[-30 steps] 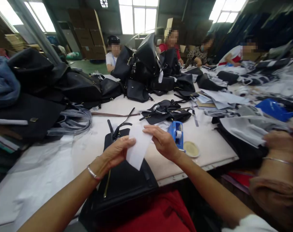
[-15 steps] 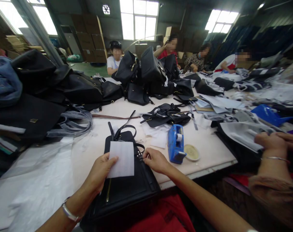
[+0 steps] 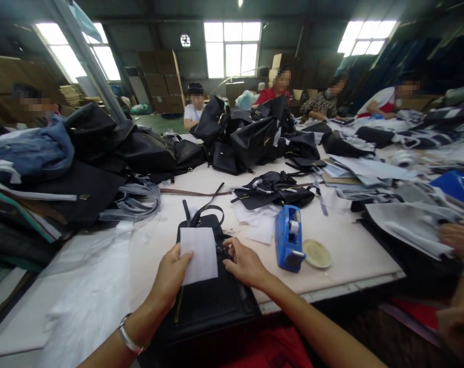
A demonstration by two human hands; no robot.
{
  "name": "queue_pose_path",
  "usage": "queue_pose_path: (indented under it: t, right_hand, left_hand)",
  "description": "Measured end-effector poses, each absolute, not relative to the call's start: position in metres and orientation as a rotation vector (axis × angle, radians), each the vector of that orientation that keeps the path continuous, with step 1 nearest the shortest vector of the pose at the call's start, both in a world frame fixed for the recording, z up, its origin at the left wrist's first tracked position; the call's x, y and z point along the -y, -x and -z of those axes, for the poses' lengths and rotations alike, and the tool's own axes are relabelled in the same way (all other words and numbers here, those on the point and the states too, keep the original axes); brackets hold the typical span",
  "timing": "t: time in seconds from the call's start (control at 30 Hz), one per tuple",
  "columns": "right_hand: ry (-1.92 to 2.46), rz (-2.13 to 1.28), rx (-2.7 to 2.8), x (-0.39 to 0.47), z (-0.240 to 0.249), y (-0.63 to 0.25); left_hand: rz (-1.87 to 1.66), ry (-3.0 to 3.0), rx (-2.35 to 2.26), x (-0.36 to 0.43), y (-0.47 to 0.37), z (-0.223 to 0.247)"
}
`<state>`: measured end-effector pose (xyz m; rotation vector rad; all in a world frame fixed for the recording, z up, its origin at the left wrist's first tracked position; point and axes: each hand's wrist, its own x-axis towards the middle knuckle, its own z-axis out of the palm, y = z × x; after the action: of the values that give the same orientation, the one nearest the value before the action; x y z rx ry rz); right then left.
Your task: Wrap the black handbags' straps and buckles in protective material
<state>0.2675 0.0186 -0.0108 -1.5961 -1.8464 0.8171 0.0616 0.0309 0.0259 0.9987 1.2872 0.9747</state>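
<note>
A black handbag (image 3: 209, 301) lies flat at lower centre of the frame, on the near edge of the pale table (image 3: 343, 250). It is matte black, with a thin gold-coloured strip on its front face and dark straps looped at its far end. The left hand (image 3: 169, 276) pinches a white rectangular sheet (image 3: 199, 254) by its lower left edge, holding it over the bag's upper part. The right hand (image 3: 244, 262) is closed at the bag's top hardware, just right of the sheet; what its fingertips grip cannot be told. A blue tape dispenser (image 3: 287, 238) stands right of centre, a round lid (image 3: 317, 253) beside it.
</note>
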Motion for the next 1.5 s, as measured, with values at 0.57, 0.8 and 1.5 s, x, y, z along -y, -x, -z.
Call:
queue_pose_path:
  t: [0.57,0.8,1.5]
  right_hand:
    - [1.179,-0.888,1.398,-0.016,-0.028,-0.294]
    - [1.201,-0.764,1.445,-0.016,-0.027,-0.303]
    - [1.196,-1.006,1.148,-0.023,-0.012,-0.309]
  left_hand:
    - [-0.913,-0.954,-0.936,-0.022,-0.131,-0.026]
    - [-0.816,-0.932,-0.906,-0.019,-0.129,-0.03]
    - [-0.757,-0.752,-0.816,-0.013,-0.15,-0.044]
